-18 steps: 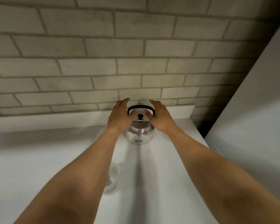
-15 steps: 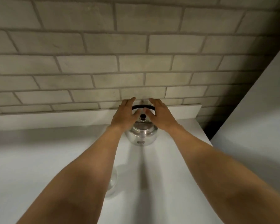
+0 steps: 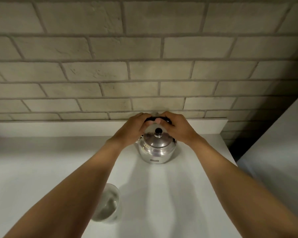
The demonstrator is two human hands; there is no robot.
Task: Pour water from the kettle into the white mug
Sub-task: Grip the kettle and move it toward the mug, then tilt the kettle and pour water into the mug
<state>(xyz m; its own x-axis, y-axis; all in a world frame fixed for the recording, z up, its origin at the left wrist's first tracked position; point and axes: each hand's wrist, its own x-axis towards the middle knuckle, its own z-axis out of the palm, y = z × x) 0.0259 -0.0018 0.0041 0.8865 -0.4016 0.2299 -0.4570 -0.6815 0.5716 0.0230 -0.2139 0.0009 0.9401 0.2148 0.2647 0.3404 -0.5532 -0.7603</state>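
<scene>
A shiny steel kettle [image 3: 156, 150] with a black lid knob and a black arched handle stands upright on the white counter [image 3: 41, 169] near the back wall. My left hand [image 3: 134, 129] and my right hand [image 3: 176, 128] both wrap around the black handle from either side, fingers curled over it. The white mug [image 3: 108, 203] sits on the counter closer to me, left of the kettle; my left forearm hides its left part.
A grey brick wall [image 3: 144, 66] rises behind a low white ledge [image 3: 58, 128] at the counter's back. A large pale panel [image 3: 282, 160] stands to the right, with a dark gap between it and the counter's right edge.
Both hands were open beside the kettle handle; now they have closed around it. The kettle still rests on the counter.
</scene>
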